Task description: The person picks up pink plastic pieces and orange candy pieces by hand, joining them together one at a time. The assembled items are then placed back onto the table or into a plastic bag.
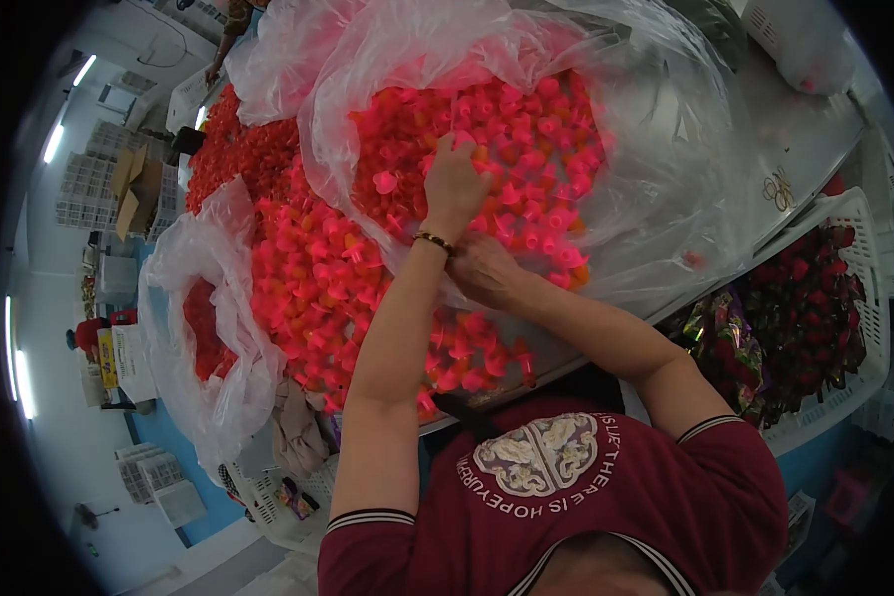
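Our left hand (456, 184), with a bracelet (433, 241) at its wrist, reaches in over the pink pieces (526, 159), its fingers bent down among them; whether they have closed on one we cannot tell. Our right hand (482, 270) is tucked just beside and partly behind that wrist, at the near side of the bag (685, 214). Its fingertips are hidden, so we cannot say whether it grips the film. The pieces, pink with some orange, lie in and under the folds of the bag, which spreads over the worktop (815, 124). With our wrists this close, one arm could block the other, and a tug on the loose film could tip pieces out towards us. More loose pieces (318, 263) spread beside the bag and down to the front edge, where a brush from our forearms could send some to the floor. Spilled ones could also mix with that heap. Beyond it to the left, a smaller bag (233, 412) gapes around red contents; if it sagged, those might slide out. Out to the right, rubber bands (778, 187) lie on the worktop, and a white crate (869, 298) holds dark red goods (800, 298).
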Available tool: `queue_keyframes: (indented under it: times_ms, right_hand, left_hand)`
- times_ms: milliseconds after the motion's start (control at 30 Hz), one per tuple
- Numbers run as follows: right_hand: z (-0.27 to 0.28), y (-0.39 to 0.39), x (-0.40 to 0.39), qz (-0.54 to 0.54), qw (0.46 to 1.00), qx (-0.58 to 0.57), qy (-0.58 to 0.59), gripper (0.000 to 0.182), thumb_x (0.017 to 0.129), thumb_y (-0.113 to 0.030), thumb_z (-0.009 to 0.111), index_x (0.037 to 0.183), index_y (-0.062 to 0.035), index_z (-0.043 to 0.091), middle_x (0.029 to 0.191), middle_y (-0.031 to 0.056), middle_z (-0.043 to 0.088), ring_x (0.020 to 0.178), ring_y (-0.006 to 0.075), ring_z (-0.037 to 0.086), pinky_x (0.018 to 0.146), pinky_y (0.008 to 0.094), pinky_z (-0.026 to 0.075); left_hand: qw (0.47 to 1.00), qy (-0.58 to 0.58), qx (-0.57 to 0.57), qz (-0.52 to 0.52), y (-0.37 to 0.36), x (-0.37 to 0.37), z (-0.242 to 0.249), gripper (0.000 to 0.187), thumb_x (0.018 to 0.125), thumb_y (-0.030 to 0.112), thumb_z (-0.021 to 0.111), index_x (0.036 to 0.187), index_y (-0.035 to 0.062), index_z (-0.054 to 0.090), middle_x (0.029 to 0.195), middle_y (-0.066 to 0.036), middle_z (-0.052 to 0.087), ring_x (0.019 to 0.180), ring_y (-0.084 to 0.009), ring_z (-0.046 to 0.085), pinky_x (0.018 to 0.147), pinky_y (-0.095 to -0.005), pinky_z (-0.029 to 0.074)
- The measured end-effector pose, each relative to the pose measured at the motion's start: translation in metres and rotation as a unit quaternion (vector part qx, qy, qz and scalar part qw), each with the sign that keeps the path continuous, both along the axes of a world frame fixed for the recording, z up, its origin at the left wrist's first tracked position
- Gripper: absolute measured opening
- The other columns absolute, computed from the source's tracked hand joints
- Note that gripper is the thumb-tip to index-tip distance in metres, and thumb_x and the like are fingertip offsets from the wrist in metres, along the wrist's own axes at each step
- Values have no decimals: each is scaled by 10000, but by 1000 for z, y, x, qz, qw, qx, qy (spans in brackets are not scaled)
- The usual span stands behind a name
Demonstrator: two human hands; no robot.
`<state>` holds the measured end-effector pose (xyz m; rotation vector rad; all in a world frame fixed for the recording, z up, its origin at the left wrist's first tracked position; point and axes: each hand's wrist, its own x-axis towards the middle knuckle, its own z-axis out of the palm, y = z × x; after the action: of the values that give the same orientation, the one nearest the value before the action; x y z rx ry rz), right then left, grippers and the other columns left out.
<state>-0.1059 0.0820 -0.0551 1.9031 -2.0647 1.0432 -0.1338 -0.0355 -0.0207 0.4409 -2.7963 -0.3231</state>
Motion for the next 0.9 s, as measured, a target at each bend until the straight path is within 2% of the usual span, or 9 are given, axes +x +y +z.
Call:
queue_keyframes:
  times_ms: [67, 100, 133, 167, 200, 467, 567, 800, 900]
  right_hand:
    - [10, 6, -5, 7, 991, 125, -48, 133, 755, -94, 546, 864, -29, 587, 859, 141, 602, 867, 315, 601, 737, 430, 477]
    - [8, 6, -8, 11, 991, 127, -50, 133, 755, -94, 546, 864, -29, 587, 859, 141, 602, 867, 315, 601, 737, 430, 477]
    - [6, 4, -11, -7, 996, 80, -42, 104, 746, -78, 559, 839, -31, 565, 844, 136, 591, 845, 314, 599, 713, 431, 479]
    - [4, 3, -14, -27, 998, 33, -35, 87, 738, -62, 572, 814, -32, 543, 829, 132, 581, 824, 313, 597, 690, 431, 480]
    - [4, 3, -17, -25, 998, 35, -35, 87, 738, -62, 572, 814, -32, 543, 829, 132, 581, 824, 313, 597, 690, 431, 480]
    - [8, -7, -30, -167, 985, 6, 46, 316, 739, -36, 570, 1055, -23, 561, 999, 126, 548, 898, 309, 594, 727, 369, 497]
    - [15, -11, -25, -188, 967, 148, 91, 269, 724, -51, 580, 990, -12, 561, 990, 137, 549, 904, 289, 582, 726, 365, 489]
    - [1, -12, -28, -156, 978, 105, 93, 294, 694, -71, 635, 975, -28, 563, 973, 137, 552, 914, 285, 586, 734, 365, 486]
    - [8, -10, -30, -125, 984, 108, 63, 225, 712, -59, 614, 927, -40, 554, 938, 118, 547, 867, 303, 581, 720, 381, 487]
  left_hand:
    - [961, 116, 247, 53, -17, 10, 9, 381, 718, 103, 701, 1076, 34, 588, 1101, -157, 577, 953, -313, 593, 728, -398, 539]
    - [960, 114, 249, 57, -20, 20, 18, 381, 718, 103, 701, 1076, 34, 588, 1101, -157, 577, 953, -313, 593, 728, -398, 539]
    - [862, 196, 465, 53, -22, 32, 30, 332, 735, 94, 694, 1043, 17, 597, 1042, -131, 605, 941, -284, 603, 724, -372, 533]
    - [710, 265, 651, 46, -25, 45, 36, 283, 752, 85, 687, 1010, 0, 606, 983, -105, 633, 929, -254, 613, 719, -346, 528]
    - [709, 265, 652, 48, -30, 59, 36, 283, 752, 85, 687, 1010, 0, 606, 983, -105, 633, 929, -254, 613, 719, -346, 528]
    - [446, 337, 827, 56, -26, 140, 1, 255, 845, 121, 598, 1086, 44, 561, 1182, -145, 582, 978, -285, 604, 748, -376, 512]
    - [412, 327, 849, 42, -14, 144, -4, 266, 850, 127, 583, 1103, 50, 552, 1172, -145, 578, 958, -266, 608, 745, -348, 510]
    - [418, 313, 853, 18, 0, 144, -3, 278, 858, 159, 576, 1111, 47, 549, 1226, -162, 546, 947, -269, 604, 728, -363, 496]
    - [444, 307, 842, 12, 2, 140, 4, 232, 841, 132, 584, 1060, 60, 557, 1070, -122, 613, 891, -231, 624, 658, -330, 489]
